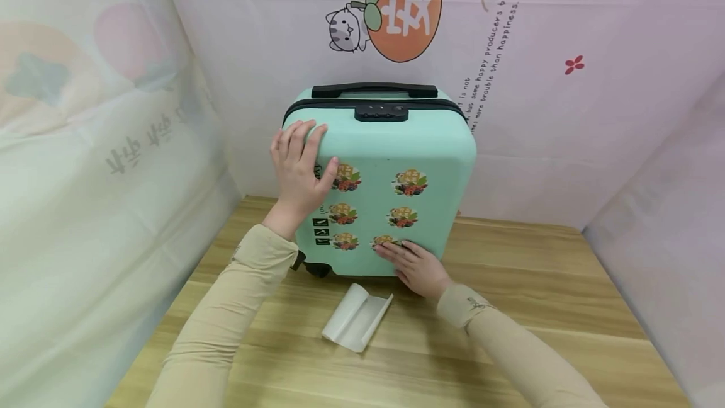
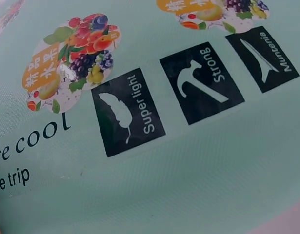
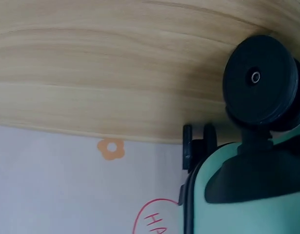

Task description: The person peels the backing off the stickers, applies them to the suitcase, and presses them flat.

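Observation:
A mint-green suitcase (image 1: 430,143) stands upright with its front towards me. Fruit-patterned stickers (image 1: 410,182) sit on that front in two columns. My left hand (image 1: 298,172) rests on the upper left corner, its fingers spread over the edge and its thumb beside the top left sticker. Low on the right, my right hand (image 1: 418,268) presses straight fingertips on the lowest sticker (image 1: 383,243) of that column, partly covering it. The left wrist view shows a fruit sticker (image 2: 71,63) near printed black labels (image 2: 129,112). A black suitcase wheel (image 3: 259,80) fills the right wrist view's right side.
A partly unrolled white roll of sheet (image 1: 357,318) lies on the wooden table (image 1: 527,307) in front of the suitcase. The black carry handle (image 1: 374,89) and combination lock (image 1: 381,113) are on top. Printed cloth (image 1: 272,30) hangs behind and on both sides.

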### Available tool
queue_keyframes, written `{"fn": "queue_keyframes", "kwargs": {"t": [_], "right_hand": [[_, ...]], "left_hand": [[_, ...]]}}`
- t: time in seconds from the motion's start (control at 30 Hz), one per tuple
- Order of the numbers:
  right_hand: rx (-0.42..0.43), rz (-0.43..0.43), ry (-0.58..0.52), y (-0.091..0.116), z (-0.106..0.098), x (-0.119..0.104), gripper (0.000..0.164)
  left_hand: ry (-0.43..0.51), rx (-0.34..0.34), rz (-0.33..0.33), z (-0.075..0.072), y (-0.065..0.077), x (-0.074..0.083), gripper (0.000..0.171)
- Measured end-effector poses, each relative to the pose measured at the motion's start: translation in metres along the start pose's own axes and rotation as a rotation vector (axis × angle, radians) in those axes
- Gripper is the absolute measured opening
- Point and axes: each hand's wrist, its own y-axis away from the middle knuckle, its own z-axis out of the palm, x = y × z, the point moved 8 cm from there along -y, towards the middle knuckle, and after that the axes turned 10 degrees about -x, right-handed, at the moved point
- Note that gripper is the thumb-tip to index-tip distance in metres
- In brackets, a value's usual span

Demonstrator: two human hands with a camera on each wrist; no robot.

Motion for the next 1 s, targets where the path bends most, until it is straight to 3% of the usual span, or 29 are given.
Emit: {"fn": "queue_keyframes", "kwargs": {"t": [0.13, 0.33, 0.53, 0.63, 0.77, 0.8, 0.93, 1.0], "right_hand": [[0.000, 0.021, -0.045, 0.004, -0.001, 0.008, 0.092], [0.044, 0.057, -0.157, 0.007, -0.009, 0.016, 0.094], [0.025, 0.000, -0.154, 0.008, -0.007, 0.006, 0.055], [0.003, -0.023, -0.106, 0.009, -0.003, 0.001, 0.062], [0.001, -0.013, -0.086, 0.011, -0.001, 0.002, 0.095], [0.003, -0.008, -0.086, 0.012, -0.001, 0.003, 0.093], [0.020, 0.023, -0.076, 0.017, -0.001, 0.008, 0.060], [0.028, 0.051, -0.088, 0.020, -0.002, 0.010, 0.054]], "left_hand": [[0.004, 0.008, -0.003, -0.001, 0.000, -0.001, 0.046], [0.001, 0.006, -0.016, 0.000, 0.002, -0.002, 0.046], [-0.014, 0.013, -0.007, 0.002, 0.001, -0.001, 0.046], [-0.015, 0.012, 0.001, 0.004, 0.001, -0.001, 0.046], [0.006, 0.018, -0.002, 0.004, 0.001, -0.001, 0.046], [0.011, 0.023, -0.004, 0.003, 0.001, -0.001, 0.045], [0.009, 0.037, -0.009, 0.000, 0.002, -0.001, 0.045], [0.006, 0.038, -0.010, 0.000, 0.002, -0.001, 0.045]]}}
